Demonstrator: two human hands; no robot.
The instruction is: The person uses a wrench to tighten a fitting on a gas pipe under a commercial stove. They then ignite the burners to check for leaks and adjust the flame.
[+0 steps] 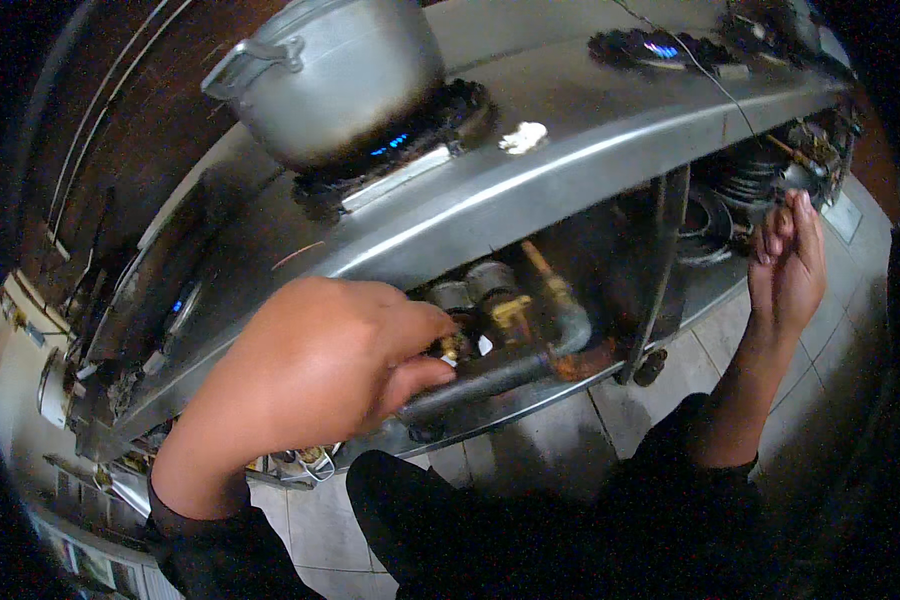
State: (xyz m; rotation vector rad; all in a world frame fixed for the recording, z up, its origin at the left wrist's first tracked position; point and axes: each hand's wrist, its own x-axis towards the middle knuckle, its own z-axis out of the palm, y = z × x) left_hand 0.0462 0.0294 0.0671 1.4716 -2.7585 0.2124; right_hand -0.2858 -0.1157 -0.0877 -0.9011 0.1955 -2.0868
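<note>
My left hand (320, 360) reaches under the front edge of the steel stove. Its thumb and forefinger close round a small brass-coloured fitting (450, 348) with a white bit at its end, beside a dark gas pipe (480, 388). Just past the fingertips are another yellowish fitting (510, 312) and two metal cans (492, 280). Off to the right, my right hand (792, 255) is raised in front of the lower shelf, fingers drawn together; whether a small thing is between them cannot be made out. A large aluminium pot (345, 80) stands on a burner showing blue flame.
Another burner (660, 48) with blue flame is at the far right of the stove top (540, 90). A crumpled white scrap (523, 137) lies near its front edge. Dark round pans (705, 225) sit on the lower shelf at right. Pale floor tiles (555, 440) show below.
</note>
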